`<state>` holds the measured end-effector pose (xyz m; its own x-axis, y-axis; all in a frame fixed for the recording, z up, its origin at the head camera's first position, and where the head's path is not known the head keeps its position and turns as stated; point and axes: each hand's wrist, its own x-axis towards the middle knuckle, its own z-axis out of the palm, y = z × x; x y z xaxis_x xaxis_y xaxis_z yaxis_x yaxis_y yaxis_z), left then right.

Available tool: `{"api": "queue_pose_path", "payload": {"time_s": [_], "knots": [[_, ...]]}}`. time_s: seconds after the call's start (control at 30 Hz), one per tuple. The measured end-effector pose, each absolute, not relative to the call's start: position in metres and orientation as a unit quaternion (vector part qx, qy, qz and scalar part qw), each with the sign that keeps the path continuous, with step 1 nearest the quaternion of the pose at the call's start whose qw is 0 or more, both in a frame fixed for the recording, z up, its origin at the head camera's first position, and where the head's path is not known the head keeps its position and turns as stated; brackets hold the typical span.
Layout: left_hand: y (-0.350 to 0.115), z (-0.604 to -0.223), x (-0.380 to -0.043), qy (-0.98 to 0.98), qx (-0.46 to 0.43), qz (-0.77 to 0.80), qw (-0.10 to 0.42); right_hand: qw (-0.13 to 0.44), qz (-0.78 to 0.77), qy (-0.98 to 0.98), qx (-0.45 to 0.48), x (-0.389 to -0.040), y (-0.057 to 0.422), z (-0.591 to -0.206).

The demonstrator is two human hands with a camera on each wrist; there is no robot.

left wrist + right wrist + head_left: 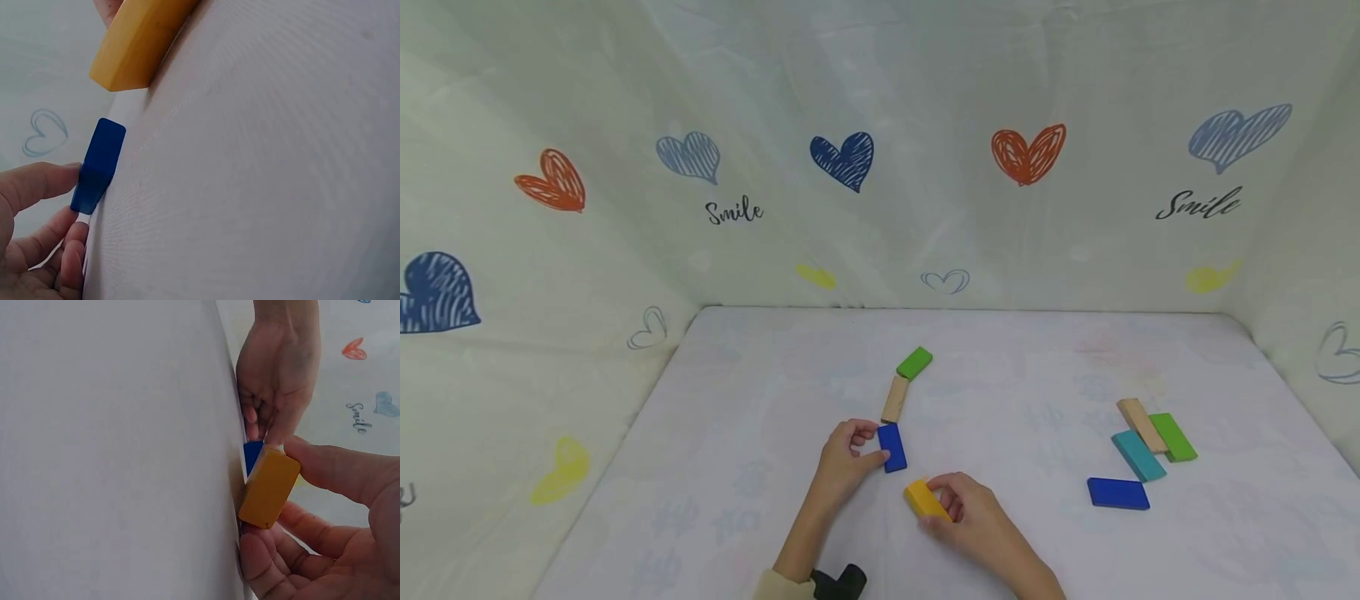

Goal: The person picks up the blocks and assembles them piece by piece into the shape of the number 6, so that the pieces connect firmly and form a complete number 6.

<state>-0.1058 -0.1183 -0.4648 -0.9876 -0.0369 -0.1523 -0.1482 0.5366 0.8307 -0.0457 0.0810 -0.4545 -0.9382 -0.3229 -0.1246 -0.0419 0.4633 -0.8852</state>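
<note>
My left hand point(847, 463) has its thumb and index finger on a blue wooden block point(892, 447), which lies flat on the white tabletop. In the left wrist view, the thumb point(47, 182) touches one side of that block and a fingertip meets its end. A yellow block point(927, 500) is pinched between the thumb and fingers of my right hand point(967, 511), just nearer to me than the blue one. Beyond the blue block, a plain wood block point(895, 399) and a green block point(915, 362) continue a bent line, end to end.
To the right lies a loose group: a blue block point(1117, 493), a teal block point(1138, 455), a plain wood block point(1142, 425) and a green block point(1173, 437). A pale cloth wall point(910, 233) printed with hearts rises behind the white table point(1015, 375).
</note>
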Motion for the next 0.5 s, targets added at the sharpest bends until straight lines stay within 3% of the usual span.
{"api": "queue_pose_path", "payload": {"time_s": [0.5], "knots": [[-0.12,-0.468,-0.107,0.876,-0.038,0.478,0.052,0.163,-0.406,0.893,-0.104,-0.054,0.057,-0.453]]}}
